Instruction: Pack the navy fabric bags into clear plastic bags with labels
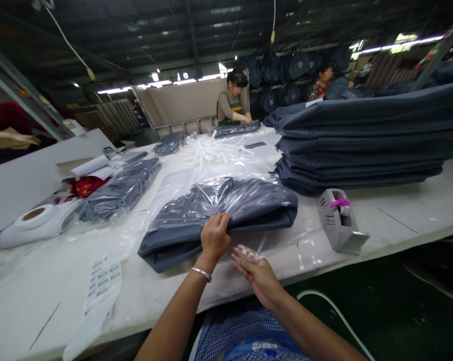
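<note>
A folded dark blue-grey fabric item (260,203) lies in front of me inside a clear plastic bag (207,193). My left hand (214,238), with a silver bangle at the wrist, is closed on the near edge of the bag and the fabric in it. The film bunches into creases at its fingers. Just to the right and nearer to me, my right hand (262,281) has its fingers together on the loose clear end of the bag. Film covers its fingertips.
A tall stack of folded dark fabric items (362,145) stands at right, behind a grey tape dispenser (341,223). Bagged items (121,190), a white roll (34,218) and a label sheet (102,281) lie left. White strips (211,150) lie farther back. A co-worker (234,100) works across the table.
</note>
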The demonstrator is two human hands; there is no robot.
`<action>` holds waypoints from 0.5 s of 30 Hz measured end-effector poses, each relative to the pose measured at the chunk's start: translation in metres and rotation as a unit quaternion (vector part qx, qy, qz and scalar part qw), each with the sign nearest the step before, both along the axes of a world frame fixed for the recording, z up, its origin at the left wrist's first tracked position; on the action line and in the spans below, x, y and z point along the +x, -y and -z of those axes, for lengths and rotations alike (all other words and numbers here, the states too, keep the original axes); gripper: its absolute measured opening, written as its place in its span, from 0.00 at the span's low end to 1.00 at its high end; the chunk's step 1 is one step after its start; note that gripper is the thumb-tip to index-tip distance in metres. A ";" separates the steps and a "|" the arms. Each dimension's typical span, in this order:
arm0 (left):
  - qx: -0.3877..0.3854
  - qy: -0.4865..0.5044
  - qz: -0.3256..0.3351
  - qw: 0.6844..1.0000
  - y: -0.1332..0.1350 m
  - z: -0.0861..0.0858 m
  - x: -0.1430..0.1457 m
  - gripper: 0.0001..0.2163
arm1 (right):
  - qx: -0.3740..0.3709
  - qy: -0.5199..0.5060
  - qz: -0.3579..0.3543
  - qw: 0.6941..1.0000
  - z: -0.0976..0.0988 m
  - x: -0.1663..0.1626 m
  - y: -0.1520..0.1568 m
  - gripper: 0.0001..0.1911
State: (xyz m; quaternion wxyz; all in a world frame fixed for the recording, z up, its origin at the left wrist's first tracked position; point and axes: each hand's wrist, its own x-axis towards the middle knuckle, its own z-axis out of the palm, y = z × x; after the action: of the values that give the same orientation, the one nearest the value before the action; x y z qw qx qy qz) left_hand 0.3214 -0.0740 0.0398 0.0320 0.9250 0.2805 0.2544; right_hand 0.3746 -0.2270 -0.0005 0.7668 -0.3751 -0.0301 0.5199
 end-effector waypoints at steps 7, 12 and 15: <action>-0.069 -0.061 0.070 0.993 0.006 0.031 -0.017 0.20 | -0.113 0.068 -0.189 0.973 0.023 -0.013 0.057 0.30; -0.100 0.037 0.179 0.978 -0.005 -0.010 -0.061 0.15 | -0.078 0.075 -0.231 0.967 0.007 -0.013 0.027 0.32; -0.048 0.126 0.007 0.991 -0.040 -0.022 -0.112 0.17 | -0.047 0.000 -0.221 0.974 -0.001 -0.012 -0.019 0.28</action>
State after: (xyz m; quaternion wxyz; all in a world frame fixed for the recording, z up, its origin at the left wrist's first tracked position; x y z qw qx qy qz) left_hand 0.2091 -0.0340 0.0616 0.1128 0.8848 0.2799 0.3552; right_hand 0.3631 -0.2082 0.0008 0.6148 -0.3950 -0.0881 0.6769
